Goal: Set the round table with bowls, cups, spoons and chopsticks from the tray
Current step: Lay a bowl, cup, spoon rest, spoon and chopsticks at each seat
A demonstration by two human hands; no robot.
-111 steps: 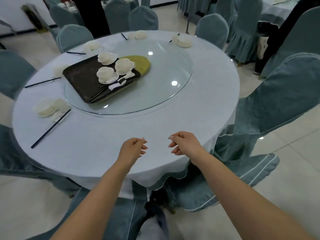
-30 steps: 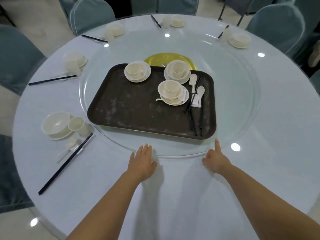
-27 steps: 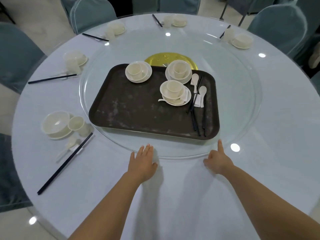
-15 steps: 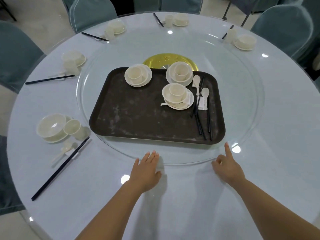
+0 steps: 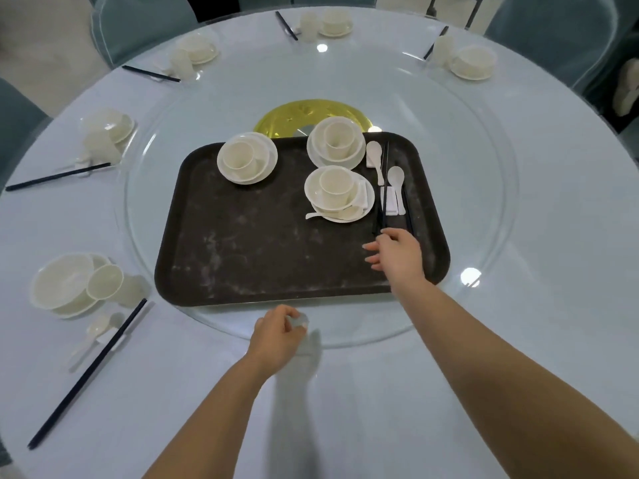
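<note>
The step in hand is taking chopsticks off the tray [image 5: 242, 271] for the next place at the round table [image 5: 553, 236]. The right hand [image 5: 397, 257] reaches over the near right corner of the tray, its thumb and forefinger closing on the near ends of the dark chopsticks [image 5: 384, 188]; whether they are truly pinched or only touched I cannot tell, and the other fingers hang spread and loose. The left hand [image 5: 276, 335] rests at the near edge of the glass turntable [image 5: 484, 188], fingers curled down over its rim, holding nothing else that shows. The tray sits on the turntable and still carries three stacks, each a cup in a bowl: one far left [image 5: 247, 158], one far right [image 5: 336, 141], one nearer [image 5: 339, 193], with two loose spoons [image 5: 396, 176] lying beside the chopsticks and a third under the near stack. Five places round the far and left side are already laid, the nearest being the bowl and cup [image 5: 79, 283] on the left. The next move calls for a firm pinch on one pair only, lifting it clear without dragging the spoons, then laying it on the cloth in front of the person
</note>
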